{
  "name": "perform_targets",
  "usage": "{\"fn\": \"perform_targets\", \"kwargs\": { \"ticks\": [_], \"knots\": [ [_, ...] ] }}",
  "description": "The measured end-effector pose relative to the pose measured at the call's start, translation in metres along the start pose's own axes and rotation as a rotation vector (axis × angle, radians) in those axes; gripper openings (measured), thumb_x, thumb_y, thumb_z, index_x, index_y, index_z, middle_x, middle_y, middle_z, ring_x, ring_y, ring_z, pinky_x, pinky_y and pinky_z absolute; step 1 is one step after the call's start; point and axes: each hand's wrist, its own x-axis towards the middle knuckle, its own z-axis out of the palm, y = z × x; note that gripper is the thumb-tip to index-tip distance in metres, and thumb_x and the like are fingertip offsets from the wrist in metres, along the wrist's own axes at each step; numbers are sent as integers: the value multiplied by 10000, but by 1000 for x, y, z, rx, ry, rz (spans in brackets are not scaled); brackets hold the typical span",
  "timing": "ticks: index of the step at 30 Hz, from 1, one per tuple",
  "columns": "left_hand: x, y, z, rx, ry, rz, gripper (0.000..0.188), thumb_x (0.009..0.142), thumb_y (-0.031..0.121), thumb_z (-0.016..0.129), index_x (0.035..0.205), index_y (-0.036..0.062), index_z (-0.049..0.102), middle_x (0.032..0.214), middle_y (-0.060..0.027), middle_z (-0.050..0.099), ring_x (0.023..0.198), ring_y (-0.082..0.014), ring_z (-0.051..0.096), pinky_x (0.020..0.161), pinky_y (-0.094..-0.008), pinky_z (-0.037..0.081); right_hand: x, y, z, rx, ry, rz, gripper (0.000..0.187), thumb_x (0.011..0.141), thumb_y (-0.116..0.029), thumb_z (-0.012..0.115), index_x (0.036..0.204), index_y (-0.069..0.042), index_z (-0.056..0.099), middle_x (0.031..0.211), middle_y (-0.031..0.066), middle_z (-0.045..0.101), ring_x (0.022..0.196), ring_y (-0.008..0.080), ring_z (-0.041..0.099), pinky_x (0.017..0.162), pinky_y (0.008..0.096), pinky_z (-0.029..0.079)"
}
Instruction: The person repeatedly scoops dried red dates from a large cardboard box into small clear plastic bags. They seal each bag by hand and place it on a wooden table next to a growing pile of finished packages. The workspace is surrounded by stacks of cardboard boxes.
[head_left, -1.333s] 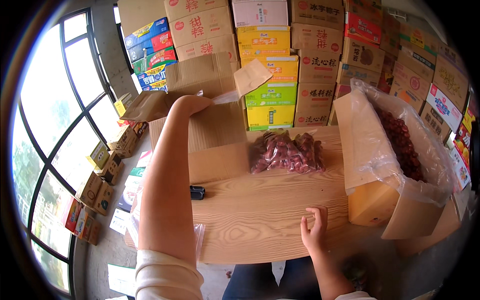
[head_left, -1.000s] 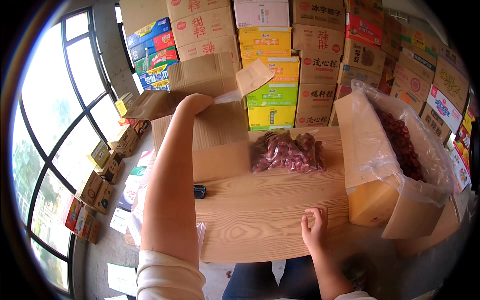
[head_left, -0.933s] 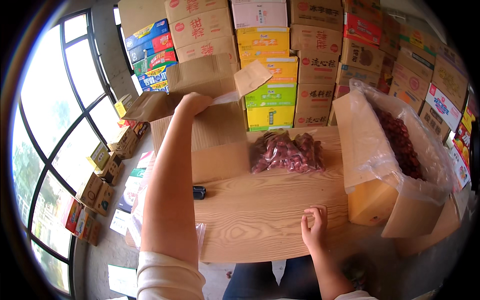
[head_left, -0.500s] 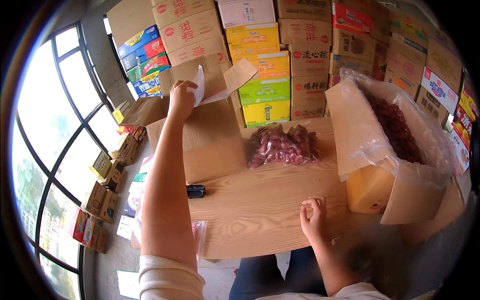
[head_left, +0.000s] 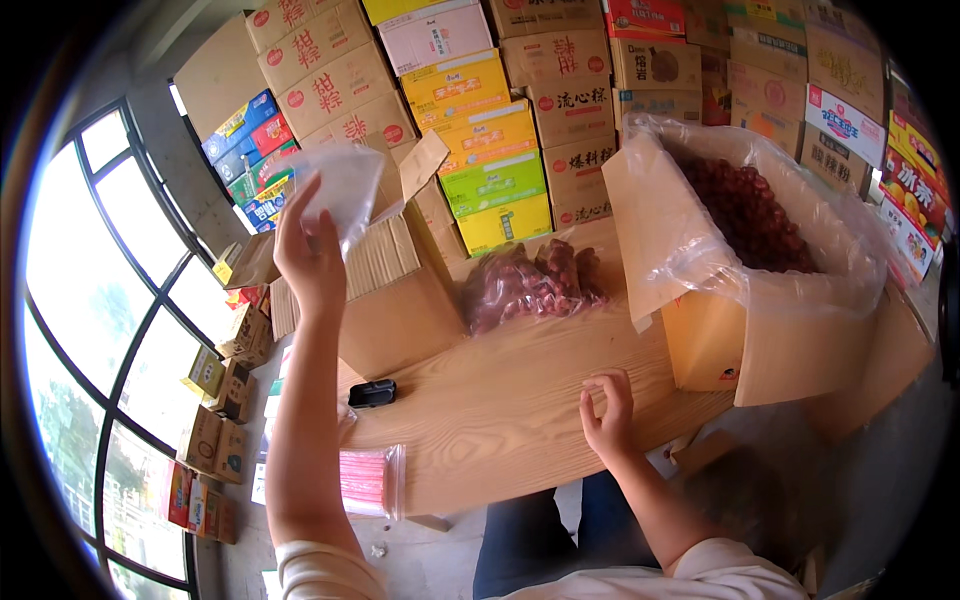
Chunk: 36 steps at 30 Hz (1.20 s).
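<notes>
Clearly, our left hand (head_left: 312, 255) is the raised one: it is partly open, thumb and forefinger apart at the tips, and appears to have hold of a clear, thin plastic film (head_left: 350, 190) — whether a bag or a loose sheet we cannot tell. The film spreads from the fingers up and to the right, longer from top to bottom than across, its lower tip hanging in front of the open brown cardboard box (head_left: 395, 325); how high it hangs over the flaps we cannot judge. Our right hand (head_left: 610, 415) hovers over the wood-grain table (head_left: 500, 430), fingers loosely curled, a gap beside the thumb, nothing visible in its grasp.

The relation that matters most is this one: the film sits with our left hand, well apart from our right, while the big cardboard box lined with clear plastic (head_left: 800, 350) stands beyond and to the right of our right hand, the nearer of the two. Its opening runs from far left to near right and shows dark red round fruit (head_left: 750, 210) inside. Clear bags of dark red fruit (head_left: 535, 285) lie between the two boxes, beyond both the small black tray-like object (head_left: 373, 393) and the clear bag of pink strips (head_left: 370, 482) near our left forearm
</notes>
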Motion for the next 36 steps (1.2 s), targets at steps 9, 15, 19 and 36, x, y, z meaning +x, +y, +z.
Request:
{"fn": "perform_targets", "kwargs": {
  "ticks": [9, 15, 19, 36],
  "knots": [
    [-159, 150, -57, -438, -188, -161, 361, 770, -170, 505, 1109, -73, 580, 1167, -226, 558, 1062, -280, 595, 618, -225, 560, 47, -77, -34, 1128, -400, 400, 571, 871, -532, 554, 1037, 13, 575, 1109, 119, 590, 1068, 215, 542, 992, 342, 338],
    [-229, 183, -53, -317, -239, -172, 347, 689, -183, 551, 1013, -79, 625, 1097, -247, 609, 865, -269, 642, 742, -314, 513, 45, -96, -63, 1135, -691, 327, 651, 883, -583, 514, 1174, -1, 549, 1068, 91, 625, 1055, 168, 561, 938, 323, 393],
    [-255, 188, -59, -486, -319, -368, 471, 770, -145, 483, 1234, -71, 510, 1340, -276, 424, 925, -202, 613, 618, -219, 503, 27, -98, -73, 977, -680, 511, 643, 923, -608, 409, 1199, -45, 551, 1048, 87, 626, 1023, 163, 577, 902, 305, 414],
    [-271, 185, -58, -712, -463, -616, 957, 743, -39, 599, 1473, 76, -9, 1306, -269, 466, 933, -247, 615, 904, -358, 432, 4, -91, -76, 916, -420, 556, 405, 836, 35, 599, 1222, -33, 497, 1018, 60, 616, 858, 95, 590, 735, 230, 454]
  ]
}}
